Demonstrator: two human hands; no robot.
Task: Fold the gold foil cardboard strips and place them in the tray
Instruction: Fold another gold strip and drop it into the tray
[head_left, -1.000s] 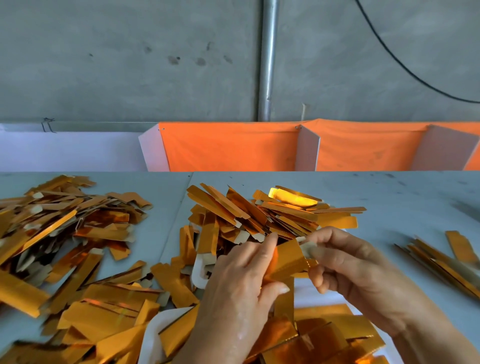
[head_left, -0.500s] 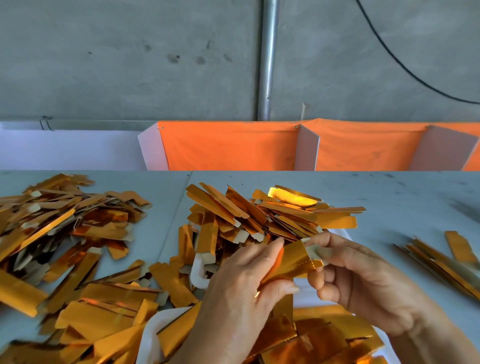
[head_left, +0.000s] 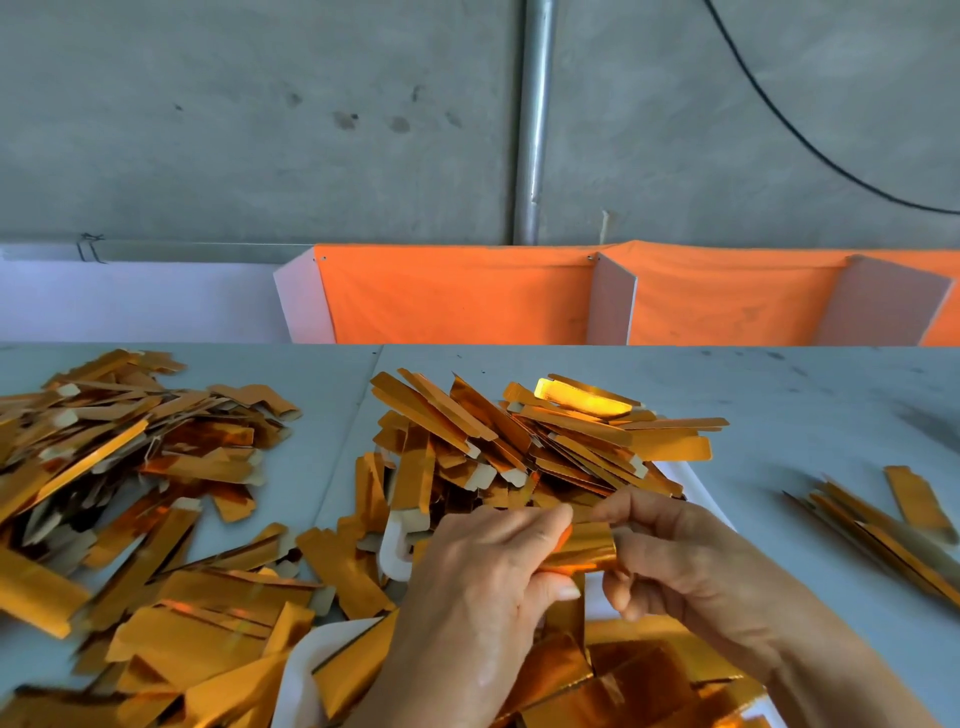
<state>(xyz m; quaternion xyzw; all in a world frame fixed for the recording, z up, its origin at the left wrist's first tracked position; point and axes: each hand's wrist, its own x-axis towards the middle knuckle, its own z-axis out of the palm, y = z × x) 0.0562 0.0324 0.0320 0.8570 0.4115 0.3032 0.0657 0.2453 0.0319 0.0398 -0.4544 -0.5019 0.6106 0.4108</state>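
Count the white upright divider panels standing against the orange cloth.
3: the left divider at the orange cloth's left edge, the middle divider, the right divider. More may lie outside the frame.

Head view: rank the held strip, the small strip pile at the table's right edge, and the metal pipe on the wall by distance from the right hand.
1. Held strip, pinched by the right hand and left hand.
2. Small strip pile, to the right on the table.
3. Metal pipe, far back on the wall.

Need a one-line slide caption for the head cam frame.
Both hands, left and right, pinch one gold strip above a white tray heaped with strips.
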